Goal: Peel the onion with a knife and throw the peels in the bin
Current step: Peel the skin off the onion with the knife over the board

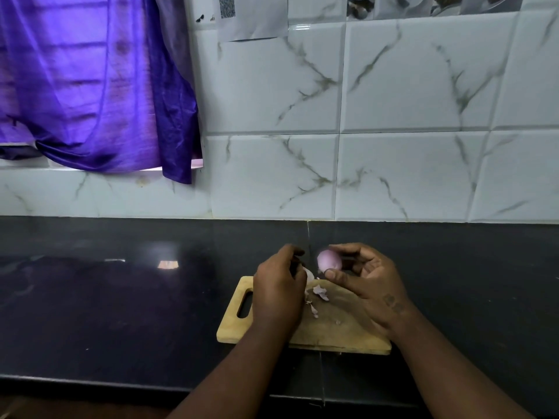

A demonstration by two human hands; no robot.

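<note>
Right hand (363,276) pinches the onion (329,261) above the cutting board's (332,334) far edge. Left hand (279,291), just beside it, is curled around something pale, maybe peel; no knife visible. Peels (319,293) lie between the hands, nearer the left.

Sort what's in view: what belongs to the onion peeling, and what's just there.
Job:
onion, in right hand
left hand, closed on a peel
peels
board

Just there:
curtain
paper on the wall
counter

No knife or bin shows.

Small peeled onion (329,261), pale pink and smooth, pinched above the far edge of the board; loose purplish peels (320,292) scattered beneath.
</note>
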